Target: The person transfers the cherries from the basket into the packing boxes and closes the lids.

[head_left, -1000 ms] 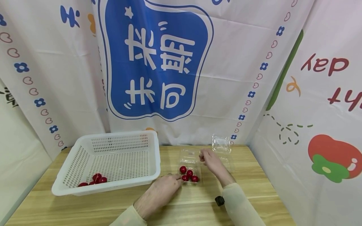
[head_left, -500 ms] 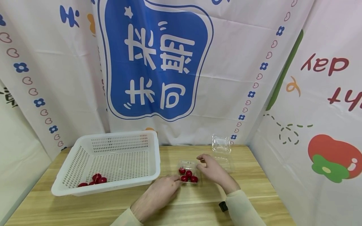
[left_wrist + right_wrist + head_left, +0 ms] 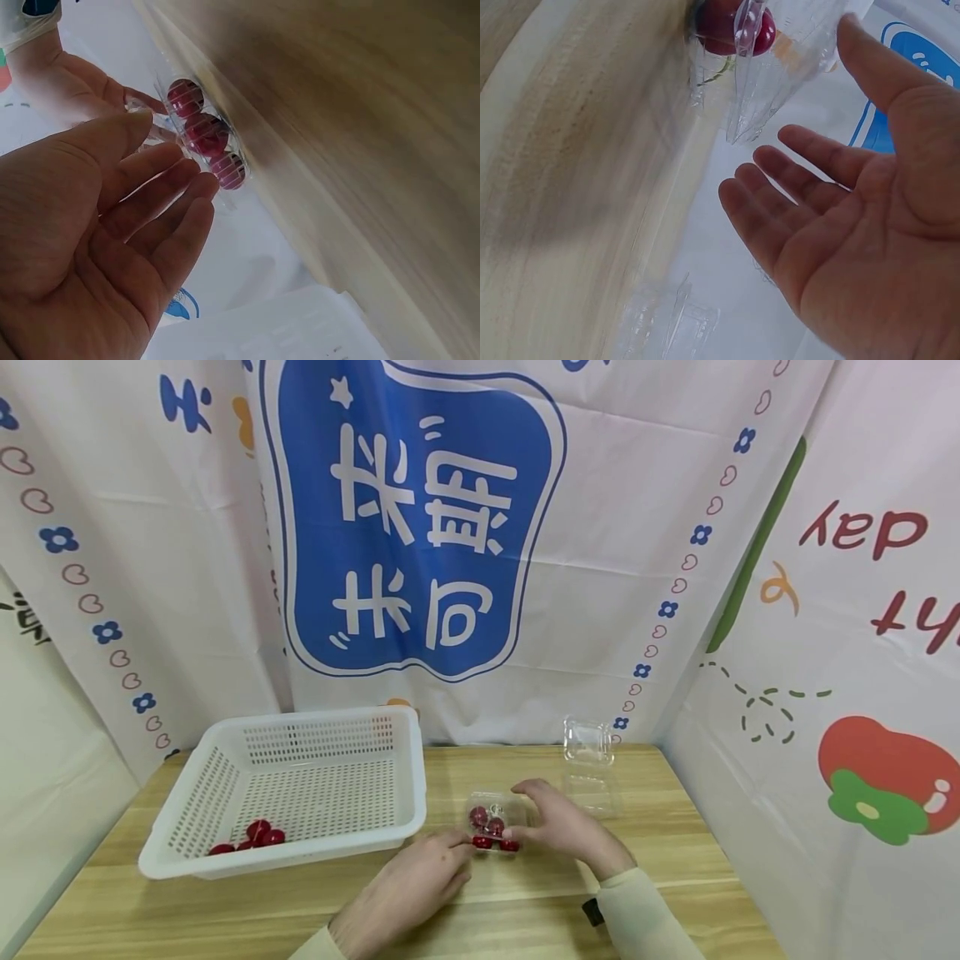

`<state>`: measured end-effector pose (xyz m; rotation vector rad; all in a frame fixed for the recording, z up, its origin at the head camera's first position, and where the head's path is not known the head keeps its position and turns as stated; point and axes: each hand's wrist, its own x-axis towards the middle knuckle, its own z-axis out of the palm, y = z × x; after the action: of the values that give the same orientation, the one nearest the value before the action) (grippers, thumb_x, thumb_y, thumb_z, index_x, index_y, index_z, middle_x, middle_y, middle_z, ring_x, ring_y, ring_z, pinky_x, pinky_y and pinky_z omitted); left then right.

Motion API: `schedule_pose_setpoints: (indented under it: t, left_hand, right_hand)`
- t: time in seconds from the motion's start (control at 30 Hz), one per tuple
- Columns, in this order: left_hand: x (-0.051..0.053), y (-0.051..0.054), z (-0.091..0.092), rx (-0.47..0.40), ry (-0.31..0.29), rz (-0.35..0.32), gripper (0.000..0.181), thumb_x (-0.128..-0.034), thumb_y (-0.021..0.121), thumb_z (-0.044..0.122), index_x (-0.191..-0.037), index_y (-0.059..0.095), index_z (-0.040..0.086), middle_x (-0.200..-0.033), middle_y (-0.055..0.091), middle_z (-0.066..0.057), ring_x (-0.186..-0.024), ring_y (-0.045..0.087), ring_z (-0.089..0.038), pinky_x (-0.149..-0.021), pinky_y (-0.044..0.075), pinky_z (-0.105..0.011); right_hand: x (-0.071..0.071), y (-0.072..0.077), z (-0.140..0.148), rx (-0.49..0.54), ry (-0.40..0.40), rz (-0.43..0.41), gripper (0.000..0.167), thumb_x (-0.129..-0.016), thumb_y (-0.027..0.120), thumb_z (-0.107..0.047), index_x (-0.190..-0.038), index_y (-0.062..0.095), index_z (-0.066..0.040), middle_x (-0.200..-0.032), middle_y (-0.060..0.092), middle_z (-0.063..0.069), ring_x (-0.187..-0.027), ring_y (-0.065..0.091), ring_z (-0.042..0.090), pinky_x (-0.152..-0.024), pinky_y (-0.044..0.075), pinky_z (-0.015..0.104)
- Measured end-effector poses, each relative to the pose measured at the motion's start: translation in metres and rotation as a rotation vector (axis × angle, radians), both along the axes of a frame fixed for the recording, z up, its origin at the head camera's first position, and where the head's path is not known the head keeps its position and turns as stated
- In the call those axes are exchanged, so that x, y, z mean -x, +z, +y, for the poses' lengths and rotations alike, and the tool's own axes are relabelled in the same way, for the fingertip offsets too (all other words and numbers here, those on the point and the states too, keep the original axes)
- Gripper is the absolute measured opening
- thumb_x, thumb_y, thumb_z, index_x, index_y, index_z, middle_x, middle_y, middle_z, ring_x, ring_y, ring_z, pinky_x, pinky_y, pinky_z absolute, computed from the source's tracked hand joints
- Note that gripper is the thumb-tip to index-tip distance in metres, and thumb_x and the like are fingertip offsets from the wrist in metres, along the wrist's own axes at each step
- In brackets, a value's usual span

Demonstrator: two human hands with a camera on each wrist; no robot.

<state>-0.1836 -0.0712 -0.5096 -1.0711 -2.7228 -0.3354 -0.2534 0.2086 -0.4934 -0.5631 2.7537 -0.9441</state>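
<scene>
A small clear plastic box (image 3: 495, 806) holding several red cherries (image 3: 496, 827) lies on the table, its lid tilted over the fruit. My left hand (image 3: 412, 881) touches or nearly touches the box's near left side; in the left wrist view the hand (image 3: 112, 217) has gently bent fingers beside the box. On the box's right side is my right hand (image 3: 573, 827), thumb and fingers spread. In the right wrist view that hand (image 3: 855, 195) shows loose fingers and an extended thumb near the clear lid (image 3: 802, 45), with nothing gripped.
A white perforated basket (image 3: 300, 852) with several red cherries (image 3: 258, 832) in its near left part stands at the left. Another clear plastic box (image 3: 588, 789), lid raised, sits at the back right. A printed curtain (image 3: 600, 610) hangs behind the wooden table (image 3: 525, 927).
The box's lid has come down toward the cherries. My right hand has moved nearer to me, its fingers spreading from a curled pose; my left hand has shifted slightly left.
</scene>
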Motion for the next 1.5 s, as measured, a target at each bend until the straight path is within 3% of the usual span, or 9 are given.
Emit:
schedule_pose_setpoints:
  t: [0.17,0.3,0.43,0.6,0.77,0.97,1.17,1.3,1.5]
  left_hand:
    - [-0.004,0.004,-0.006,-0.018,-0.002,-0.057,0.029,-0.1068,0.084,0.017,-0.133,0.083,0.006,-0.137,0.083,-0.008,-0.12,0.083,-0.027,-0.106,0.072,-0.042]
    - [-0.005,0.006,-0.009,-0.08,0.019,-0.094,0.023,-0.1061,0.084,0.015,-0.127,0.085,0.006,-0.124,0.085,-0.005,-0.106,0.083,-0.021,-0.095,0.073,-0.037]
    - [-0.004,0.004,-0.007,-0.154,0.088,-0.133,0.019,-0.1058,0.085,0.016,-0.122,0.084,0.006,-0.119,0.085,-0.006,-0.104,0.082,-0.022,-0.094,0.073,-0.041]
    - [-0.002,0.001,0.003,-0.275,0.183,-0.212,0.027,-0.1064,0.085,0.015,-0.13,0.08,0.003,-0.123,0.086,-0.014,-0.112,0.084,-0.03,-0.099,0.074,-0.05]
    - [0.006,-0.003,0.012,-0.327,0.241,-0.278,0.043,-0.1063,0.084,0.015,-0.143,0.075,-0.004,-0.121,0.085,-0.016,-0.107,0.083,-0.028,-0.095,0.075,-0.048]
    - [0.019,-0.007,0.02,-0.362,0.241,-0.366,0.052,-0.1079,0.081,0.017,-0.152,0.069,-0.008,-0.113,0.084,-0.008,-0.095,0.077,-0.017,-0.088,0.073,-0.041]
    - [0.029,-0.008,0.027,-0.399,0.264,-0.49,0.059,-0.1129,0.071,0.017,-0.165,0.059,-0.008,-0.106,0.076,-0.006,-0.076,0.058,-0.01,-0.063,0.052,-0.027]
    - [0.035,-0.008,0.03,-0.414,0.269,-0.509,0.059,-0.1127,0.067,0.013,-0.167,0.056,-0.008,-0.102,0.075,-0.009,-0.07,0.053,-0.012,-0.058,0.047,-0.029]
    - [0.041,-0.01,0.032,-0.422,0.272,-0.564,0.063,-0.113,0.063,0.012,-0.171,0.049,-0.009,-0.083,0.064,-0.002,-0.06,0.048,-0.01,-0.051,0.044,-0.026]
  right_hand:
    - [-0.002,-0.003,0.0,-0.038,0.024,-0.004,0.087,-0.096,0.097,-0.038,-0.166,0.059,-0.004,-0.179,0.053,0.026,-0.165,0.054,0.052,-0.137,0.044,0.076]
    - [-0.004,-0.002,-0.002,-0.073,0.038,-0.003,0.089,-0.096,0.098,-0.036,-0.169,0.057,-0.004,-0.181,0.051,0.025,-0.166,0.053,0.052,-0.137,0.044,0.076]
    - [-0.006,-0.002,-0.003,-0.101,0.044,0.005,0.09,-0.096,0.097,-0.034,-0.169,0.056,-0.001,-0.182,0.05,0.025,-0.166,0.052,0.052,-0.139,0.044,0.074]
    - [-0.006,0.0,-0.001,-0.118,0.039,0.012,0.089,-0.097,0.096,-0.033,-0.168,0.056,0.003,-0.181,0.05,0.028,-0.166,0.052,0.053,-0.139,0.043,0.074]
    - [-0.004,-0.001,0.005,-0.134,0.029,0.022,0.088,-0.096,0.097,-0.033,-0.167,0.058,0.003,-0.18,0.052,0.027,-0.165,0.054,0.053,-0.139,0.044,0.073]
    - [-0.002,-0.003,0.011,-0.135,0.016,0.007,0.086,-0.097,0.096,-0.034,-0.167,0.059,-0.001,-0.181,0.052,0.025,-0.166,0.054,0.05,-0.14,0.044,0.072]
    - [-0.002,-0.001,0.011,-0.135,0.014,0.005,0.086,-0.099,0.095,-0.033,-0.168,0.058,0.0,-0.181,0.051,0.025,-0.166,0.053,0.05,-0.14,0.043,0.071]
    - [-0.002,-0.001,0.011,-0.129,0.021,0.011,0.085,-0.098,0.096,-0.03,-0.166,0.058,0.003,-0.179,0.053,0.028,-0.165,0.054,0.052,-0.14,0.043,0.072]
    - [-0.002,-0.001,0.01,-0.142,0.023,0.019,0.085,-0.098,0.096,-0.031,-0.166,0.059,0.003,-0.179,0.053,0.028,-0.166,0.054,0.051,-0.14,0.043,0.071]
